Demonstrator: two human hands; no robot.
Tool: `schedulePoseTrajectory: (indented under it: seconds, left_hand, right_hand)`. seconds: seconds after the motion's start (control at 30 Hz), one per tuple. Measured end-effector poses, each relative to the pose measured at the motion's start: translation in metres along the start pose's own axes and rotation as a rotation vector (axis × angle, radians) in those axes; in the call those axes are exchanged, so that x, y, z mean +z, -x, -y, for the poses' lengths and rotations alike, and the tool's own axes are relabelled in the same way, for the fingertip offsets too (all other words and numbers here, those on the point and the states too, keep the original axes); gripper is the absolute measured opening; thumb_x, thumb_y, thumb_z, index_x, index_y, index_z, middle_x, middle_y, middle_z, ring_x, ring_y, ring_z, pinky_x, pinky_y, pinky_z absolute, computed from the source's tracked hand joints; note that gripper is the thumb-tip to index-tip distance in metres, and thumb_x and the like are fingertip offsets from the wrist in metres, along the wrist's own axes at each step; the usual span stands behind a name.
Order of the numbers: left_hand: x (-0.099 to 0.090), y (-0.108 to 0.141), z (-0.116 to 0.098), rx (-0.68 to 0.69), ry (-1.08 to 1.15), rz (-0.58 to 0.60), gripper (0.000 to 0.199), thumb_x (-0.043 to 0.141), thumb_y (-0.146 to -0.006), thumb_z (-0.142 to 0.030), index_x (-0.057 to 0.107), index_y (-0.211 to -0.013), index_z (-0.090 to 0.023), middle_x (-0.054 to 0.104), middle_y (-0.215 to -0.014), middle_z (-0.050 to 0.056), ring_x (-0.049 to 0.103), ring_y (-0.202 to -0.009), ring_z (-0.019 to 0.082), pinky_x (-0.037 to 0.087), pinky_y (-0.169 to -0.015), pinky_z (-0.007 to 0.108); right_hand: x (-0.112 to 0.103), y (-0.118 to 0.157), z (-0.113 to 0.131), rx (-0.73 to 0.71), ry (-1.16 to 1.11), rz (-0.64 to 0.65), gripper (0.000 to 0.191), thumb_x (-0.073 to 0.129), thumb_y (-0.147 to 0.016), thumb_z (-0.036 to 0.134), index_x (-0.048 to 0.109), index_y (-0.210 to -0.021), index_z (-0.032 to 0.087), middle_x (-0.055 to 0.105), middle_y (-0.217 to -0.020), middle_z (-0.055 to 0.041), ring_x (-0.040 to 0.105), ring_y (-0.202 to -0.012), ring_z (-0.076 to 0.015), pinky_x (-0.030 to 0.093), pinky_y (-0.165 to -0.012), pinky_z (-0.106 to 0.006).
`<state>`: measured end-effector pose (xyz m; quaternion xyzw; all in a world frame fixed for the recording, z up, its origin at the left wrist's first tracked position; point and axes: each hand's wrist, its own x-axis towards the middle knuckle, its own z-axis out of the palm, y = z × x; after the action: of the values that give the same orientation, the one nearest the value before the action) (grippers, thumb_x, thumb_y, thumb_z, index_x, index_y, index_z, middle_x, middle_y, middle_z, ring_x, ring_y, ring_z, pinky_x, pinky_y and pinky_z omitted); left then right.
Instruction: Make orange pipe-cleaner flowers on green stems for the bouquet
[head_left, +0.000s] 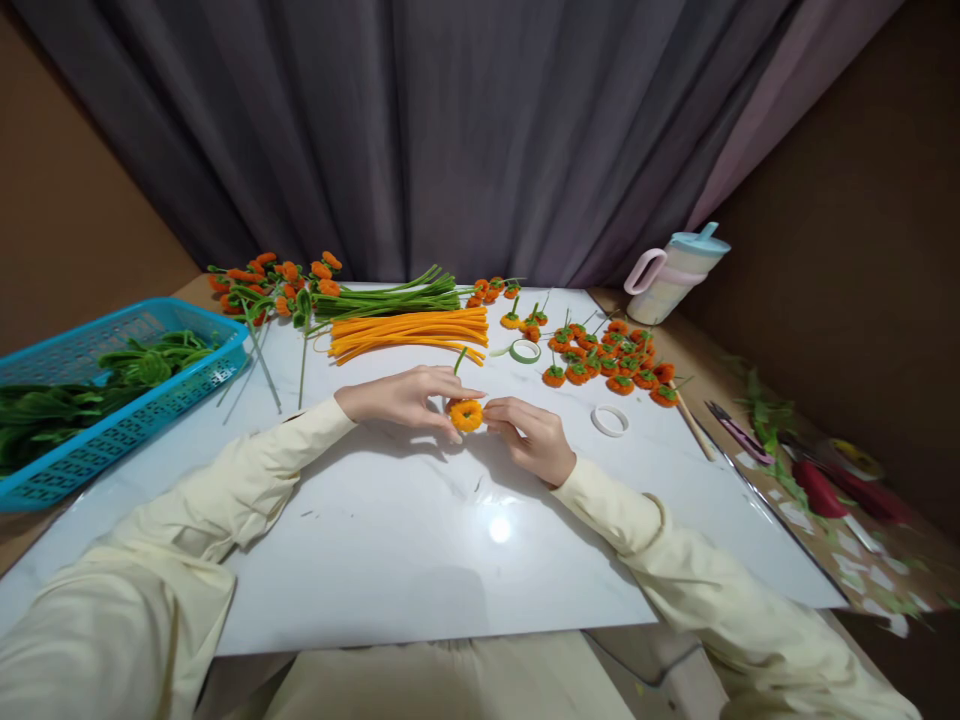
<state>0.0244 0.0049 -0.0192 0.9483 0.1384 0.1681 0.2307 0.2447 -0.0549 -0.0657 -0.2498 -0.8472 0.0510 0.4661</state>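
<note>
A yellow-orange pipe-cleaner pumpkin (466,416) with a green stem is held above the white board, between both hands. My left hand (412,402) grips it from the left, thumb below and fingers above. At its right side, the fingertips of my right hand (534,437) are pinched together against it; whether they hold a loose end is too small to see. Just behind lie a bundle of orange pipe cleaners (409,333) and a bundle of green ones (397,303). Several finished orange pumpkins (611,355) with green tops sit to the right.
A blue basket (142,400) of green fuzzy leaves stands at left. Orange flowers (285,280) lie at back left. Green tape (525,351), a white tape ring (610,420), a wooden stick (694,425), pink snips (739,432), red-handled pliers (819,488) and a tumbler (675,275) are rightward.
</note>
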Motion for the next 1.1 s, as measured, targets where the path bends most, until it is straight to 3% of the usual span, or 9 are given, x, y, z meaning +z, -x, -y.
schedulePoseTrajectory:
  seconds: [0.13,0.33,0.6,0.73,0.87,1.1]
  left_hand:
    - [-0.002,0.0,-0.003,-0.025,0.095,-0.04,0.04,0.065,-0.078,-0.039,0.065,-0.113,-0.02,0.063,-0.081,0.006,0.052,-0.075,0.016,0.039,-0.07,0.025]
    - [0.001,-0.004,-0.015,-0.115,0.063,-0.058,0.032,0.067,-0.074,-0.039,0.067,-0.096,-0.016,0.064,-0.081,0.005,0.05,-0.065,0.011,0.038,-0.062,0.022]
    - [0.005,-0.002,-0.015,-0.092,0.067,-0.072,0.025,0.066,-0.076,-0.038,0.067,-0.084,-0.014,0.061,-0.076,0.003,0.05,-0.062,0.011,0.037,-0.06,0.021]
    - [0.002,-0.002,-0.011,-0.064,-0.026,-0.057,0.03,0.064,-0.078,-0.041,0.066,-0.095,-0.017,0.06,-0.08,0.004,0.051,-0.074,0.016,0.037,-0.071,0.025]
    - [0.001,-0.001,-0.004,-0.027,-0.175,-0.078,0.049,0.066,-0.075,-0.045,0.059,-0.117,-0.021,0.056,-0.091,0.007,0.047,-0.089,0.022,0.033,-0.085,0.033]
    - [0.01,-0.002,-0.007,0.007,-0.373,-0.122,0.056,0.06,-0.077,-0.053,0.055,-0.124,-0.022,0.052,-0.09,0.007,0.042,-0.087,0.022,0.03,-0.087,0.038]
  right_hand:
    - [0.0,0.001,0.0,0.008,-0.019,-0.007,0.024,0.038,-0.086,0.006,0.058,-0.09,0.019,0.066,-0.087,-0.0079,0.065,-0.077,-0.0143,0.056,-0.066,-0.026]
    - [0.002,0.002,0.001,0.004,-0.035,0.005,0.027,0.036,-0.085,0.004,0.057,-0.092,0.02,0.066,-0.088,-0.008,0.064,-0.075,-0.014,0.056,-0.064,-0.025]
    - [0.003,0.002,0.002,-0.023,-0.024,0.013,0.03,0.034,-0.08,0.0,0.056,-0.087,0.019,0.065,-0.083,-0.0076,0.063,-0.073,-0.0137,0.055,-0.063,-0.025]
    - [0.002,0.001,0.001,-0.023,-0.013,-0.014,0.031,0.034,-0.078,-0.001,0.056,-0.088,0.018,0.065,-0.083,-0.0078,0.063,-0.071,-0.0131,0.055,-0.061,-0.024]
    - [0.002,0.001,0.002,-0.025,0.017,-0.047,0.03,0.034,-0.081,-0.001,0.056,-0.089,0.018,0.065,-0.086,-0.0082,0.063,-0.069,-0.0119,0.055,-0.06,-0.022]
    - [0.002,0.002,0.004,-0.039,0.098,-0.096,0.027,0.036,-0.085,0.0,0.056,-0.089,0.017,0.065,-0.088,-0.0096,0.063,-0.068,-0.0124,0.054,-0.061,-0.024]
